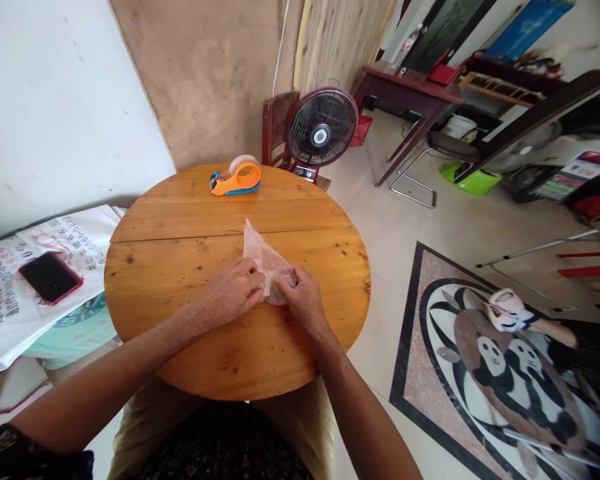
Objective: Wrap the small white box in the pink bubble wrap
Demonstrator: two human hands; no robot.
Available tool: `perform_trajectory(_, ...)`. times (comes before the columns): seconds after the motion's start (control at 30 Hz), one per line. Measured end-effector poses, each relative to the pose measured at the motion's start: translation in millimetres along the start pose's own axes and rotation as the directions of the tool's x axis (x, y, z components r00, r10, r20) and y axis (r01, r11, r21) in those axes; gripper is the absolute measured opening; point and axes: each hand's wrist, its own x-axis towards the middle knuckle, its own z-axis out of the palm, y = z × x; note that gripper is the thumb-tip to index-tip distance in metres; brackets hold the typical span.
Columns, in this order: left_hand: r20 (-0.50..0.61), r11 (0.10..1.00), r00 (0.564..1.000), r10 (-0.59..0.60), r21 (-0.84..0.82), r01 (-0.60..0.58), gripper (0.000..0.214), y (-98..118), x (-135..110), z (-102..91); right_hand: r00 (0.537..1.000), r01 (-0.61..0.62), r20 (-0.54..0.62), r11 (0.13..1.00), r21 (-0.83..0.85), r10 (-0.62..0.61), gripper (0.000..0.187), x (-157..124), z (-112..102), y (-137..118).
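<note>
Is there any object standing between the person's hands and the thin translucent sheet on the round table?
Nothing visible does: the left hand and the right hand both touch the translucent sheet directly. The tape dispenser stands beyond it, near the far edge of the round table.

Left hand (237, 285) and right hand (301, 293) pinch a thin, crumpled sheet (260, 251) above the round wooden tabletop (180, 267); material unclear. Orange tape dispenser (247, 179) near far edge, fan (323, 130) beyond. Phone (51, 277) on white sack (99, 227), left.
</note>
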Motion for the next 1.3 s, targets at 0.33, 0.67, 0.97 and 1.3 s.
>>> perform_trajectory(0.33,0.042,0.997,0.999,-0.024,-0.076,0.027,0.015,-0.3,3.3,0.0,0.993,-0.120,0.051,0.921,0.370,0.109,0.028,-3.4,21.3,-19.4)
perform_trajectory(0.67,-0.081,0.948,0.992,-0.092,-0.313,0.063,0.016,-4.1,0.2,8.8,0.986,-0.113,0.157,0.900,0.421,0.051,0.034,-18.5,13.7,-34.7)
perform_trajectory(0.97,-0.127,0.672,0.873,-0.471,-0.693,0.261,0.012,-1.5,-13.6,17.2,0.965,0.159,0.211,0.987,0.010,-0.157,0.054,-32.2,7.2,-39.8)
perform_trajectory(1.3,-0.126,0.751,0.895,-0.428,-0.601,0.275,0.003,11.6,-9.5,12.6,0.947,0.193,0.274,0.978,-0.076,-0.165,0.060,-31.6,-0.3,-43.3)
